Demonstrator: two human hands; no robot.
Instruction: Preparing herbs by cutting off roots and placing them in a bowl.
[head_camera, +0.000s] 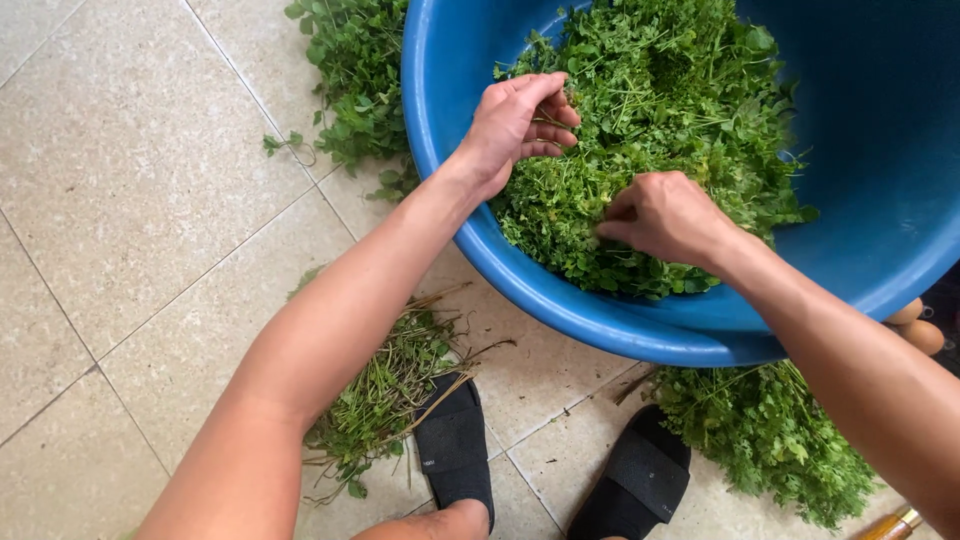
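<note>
The head view is bright and evenly lit by soft, daylight-like light, with no hard-edged shadows. Faint, diffuse shade lies on the pale tiled floor (130, 200) beneath the blue basin (860, 150) and beside the forearms. The basin's inner wall at the upper right falls into deeper blue shade, while its rim carries a mild sheen rather than sharp glare. Colours are saturated. The leafy greens (660, 110) and both hands are sharp, with no visible motion blur. Tile joints bend slightly toward the frame's edges, suggesting wide-angle distortion.
</note>
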